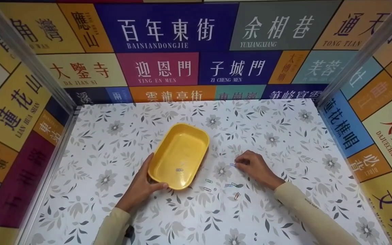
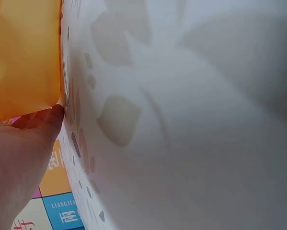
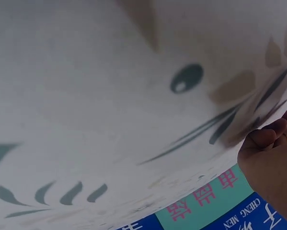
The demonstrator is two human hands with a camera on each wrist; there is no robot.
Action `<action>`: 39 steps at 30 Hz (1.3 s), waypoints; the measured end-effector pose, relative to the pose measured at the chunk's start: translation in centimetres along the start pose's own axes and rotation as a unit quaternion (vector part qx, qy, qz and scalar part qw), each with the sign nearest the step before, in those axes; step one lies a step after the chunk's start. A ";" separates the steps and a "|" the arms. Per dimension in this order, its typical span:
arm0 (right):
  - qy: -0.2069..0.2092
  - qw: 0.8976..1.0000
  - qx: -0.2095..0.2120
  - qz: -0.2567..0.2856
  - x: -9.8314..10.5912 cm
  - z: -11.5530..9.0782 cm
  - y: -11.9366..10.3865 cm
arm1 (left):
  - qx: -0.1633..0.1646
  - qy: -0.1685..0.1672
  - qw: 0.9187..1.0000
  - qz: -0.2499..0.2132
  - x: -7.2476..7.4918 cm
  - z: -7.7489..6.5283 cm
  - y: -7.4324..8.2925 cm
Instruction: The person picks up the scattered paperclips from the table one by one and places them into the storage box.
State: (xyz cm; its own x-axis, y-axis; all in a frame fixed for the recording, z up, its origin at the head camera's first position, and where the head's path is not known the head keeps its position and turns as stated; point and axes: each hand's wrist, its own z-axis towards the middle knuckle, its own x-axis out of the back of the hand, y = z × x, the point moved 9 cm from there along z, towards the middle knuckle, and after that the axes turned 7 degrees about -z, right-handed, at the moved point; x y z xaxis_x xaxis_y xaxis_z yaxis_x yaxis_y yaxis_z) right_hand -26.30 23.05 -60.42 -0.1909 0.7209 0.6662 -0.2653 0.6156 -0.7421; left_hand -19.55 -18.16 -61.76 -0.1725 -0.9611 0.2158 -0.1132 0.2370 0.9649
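Note:
A yellow plastic tray (image 1: pixel 153 166) sits tilted in heading on the table, left of centre in the head view. My left hand (image 1: pixel 141 189) grips its near left corner, thumb along the near rim and fingers along the left side. A paper clip (image 1: pixel 179 169) lies on the tray's floor. My right hand (image 1: pixel 255 168) pinches a bluish paper clip (image 1: pixel 232 164) between thumb and fingertips, close over the table. Below it lie a blue paper clip (image 1: pixel 228 185), a red one (image 1: pixel 237 196), a green one (image 1: pixel 209 181) and another reddish one (image 1: pixel 207 189).
The table (image 1: pixel 114 211) has a white cover with grey flowers and leaves. Panels with coloured street-sign prints (image 1: pixel 168 30) stand at the back and both sides, joined by metal corner posts (image 1: pixel 362 51).

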 end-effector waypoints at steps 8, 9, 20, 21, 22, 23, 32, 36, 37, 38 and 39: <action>0.011 1.000 0.014 -0.017 -0.1 -0.2 0.1 | 0.014 0.002 1.000 -0.001 0.0 0.0 -0.3; 0.011 1.000 0.015 -0.018 -0.2 -0.2 0.1 | 0.014 0.003 1.000 0.000 0.0 0.0 -0.3; 0.026 0.998 0.037 -0.036 -0.2 -0.4 0.0 | 0.014 0.004 1.000 0.002 0.0 -0.1 0.0; 0.027 0.998 0.041 -0.038 -0.3 -0.4 -0.1 | 0.015 0.004 1.000 0.001 0.0 -0.1 0.0; 0.029 0.998 0.045 -0.039 -0.3 -0.5 -0.1 | 0.015 0.004 1.000 -0.001 0.0 0.0 -0.1; 0.031 0.998 0.049 -0.039 -0.3 -0.5 -0.2 | 0.014 0.003 1.000 -0.002 0.0 0.0 -0.1; 0.030 0.997 0.057 -0.050 -0.5 -1.0 -0.5 | -0.007 -0.003 1.000 -0.025 0.0 0.0 0.0; 0.031 0.996 0.056 -0.056 -0.6 -1.0 -0.6 | -0.011 -0.007 1.000 -0.025 0.0 0.0 -0.1; 0.032 0.996 0.057 -0.057 -0.6 -1.0 -0.6 | -0.012 -0.007 1.000 -0.023 0.0 0.0 -0.1; 0.033 0.996 0.058 -0.057 -0.6 -1.0 -0.6 | -0.011 -0.007 1.000 -0.018 0.0 0.0 0.0; 0.034 0.996 0.060 -0.058 -0.6 -1.0 -0.6 | -0.011 -0.007 1.000 -0.014 0.0 0.0 0.0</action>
State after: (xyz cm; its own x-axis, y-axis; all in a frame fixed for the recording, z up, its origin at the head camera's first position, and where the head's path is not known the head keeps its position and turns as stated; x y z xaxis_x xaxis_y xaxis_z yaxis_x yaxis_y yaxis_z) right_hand -25.06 22.56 -60.41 -0.0889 0.6695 0.7374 -0.3944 0.6562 -0.6433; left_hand -19.54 -18.15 -61.77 -0.1827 -0.9654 0.1860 -0.0973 0.2060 0.9737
